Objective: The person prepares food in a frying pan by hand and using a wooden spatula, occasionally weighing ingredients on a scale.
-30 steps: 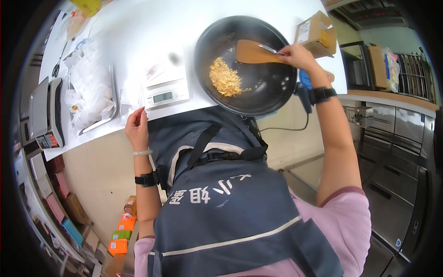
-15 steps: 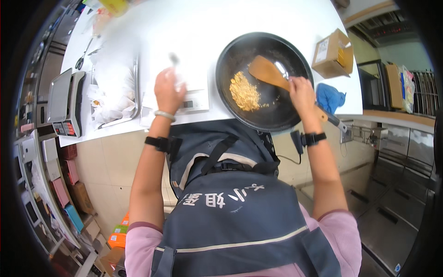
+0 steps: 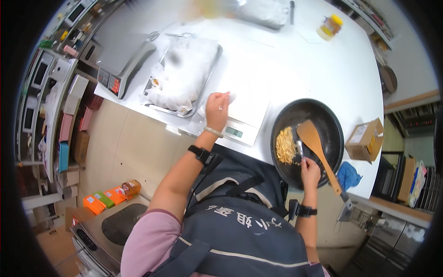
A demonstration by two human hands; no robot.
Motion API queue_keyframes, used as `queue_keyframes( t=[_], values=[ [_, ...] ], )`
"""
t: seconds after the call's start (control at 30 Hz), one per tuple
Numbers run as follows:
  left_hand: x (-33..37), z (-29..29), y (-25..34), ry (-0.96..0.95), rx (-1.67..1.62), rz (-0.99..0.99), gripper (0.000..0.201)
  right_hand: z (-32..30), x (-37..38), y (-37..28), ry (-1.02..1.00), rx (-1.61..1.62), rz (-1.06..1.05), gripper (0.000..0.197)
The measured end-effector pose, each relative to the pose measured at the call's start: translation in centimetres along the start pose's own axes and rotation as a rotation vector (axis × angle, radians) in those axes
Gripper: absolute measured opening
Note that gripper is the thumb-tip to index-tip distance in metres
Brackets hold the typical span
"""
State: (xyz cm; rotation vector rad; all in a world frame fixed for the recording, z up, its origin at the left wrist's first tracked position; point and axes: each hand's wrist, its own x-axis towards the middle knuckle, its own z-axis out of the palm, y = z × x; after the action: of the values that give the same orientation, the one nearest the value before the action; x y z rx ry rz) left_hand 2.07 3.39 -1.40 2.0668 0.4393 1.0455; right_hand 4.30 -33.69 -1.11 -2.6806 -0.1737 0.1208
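Observation:
A black wok holds a heap of yellow, crumbly flakes on its left side. Over the wok's near part, my right hand pinches a small shiny metal spoon, its end beside the flakes. A wooden spatula lies in the wok with its handle across the near right rim. My left hand is closed, at the left edge of a white kitchen scale. Something thin and pale shows at its fingertips, too faint to name.
Left of my left hand stands a metal tray with white paper over its contents. A larger scale is at the table's left end. Right of the wok are a cardboard box and blue cloth. A yellow-lidded jar stands farther back.
My view has swung, so the table sits tilted. My right hand has come off the spatula's handle area toward the flakes. My left hand, blurred before, is now closed beside the scale.

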Motion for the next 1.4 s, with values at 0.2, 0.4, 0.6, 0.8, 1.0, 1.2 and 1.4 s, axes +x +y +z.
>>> queue_keyframes(
  t=[0.2,0.4,0.6,0.8,1.0,1.2,1.4],
  values=[
    [0.5,-10.8,-3.9,0.427,-0.168,-0.279,0.02,0.4,0.1,0.0,-0.082,0.035,0.095,0.025],
    [0.5,-17.3,-7.9,0.624,0.095,-0.425,0.035,0.7,0.7,0.4,-0.122,0.03,0.075,0.026],
    [2.4,-16.0,-12.3,0.646,0.233,-0.416,0.033,0.3,0.7,-0.9,-0.16,0.039,0.108,0.025],
    [3.7,-12.0,-11.5,0.5,0.344,-0.435,0.035,0.7,0.4,-0.3,-0.154,0.033,0.069,0.024],
    [4.9,-9.8,-10.6,0.336,0.372,-0.476,0.052,0.7,0.0,0.2,-0.139,0.044,0.041,0.024],
    [5.1,-8.9,-10.4,0.378,0.388,-0.6,0.071,0.4,-0.1,-0.1,-0.13,0.04,0.052,0.024],
    [6.5,-9.6,-10.1,0.255,0.431,-0.839,0.088,0.8,0.3,0.1,-0.156,0.021,0.058,0.022]
  ],
)
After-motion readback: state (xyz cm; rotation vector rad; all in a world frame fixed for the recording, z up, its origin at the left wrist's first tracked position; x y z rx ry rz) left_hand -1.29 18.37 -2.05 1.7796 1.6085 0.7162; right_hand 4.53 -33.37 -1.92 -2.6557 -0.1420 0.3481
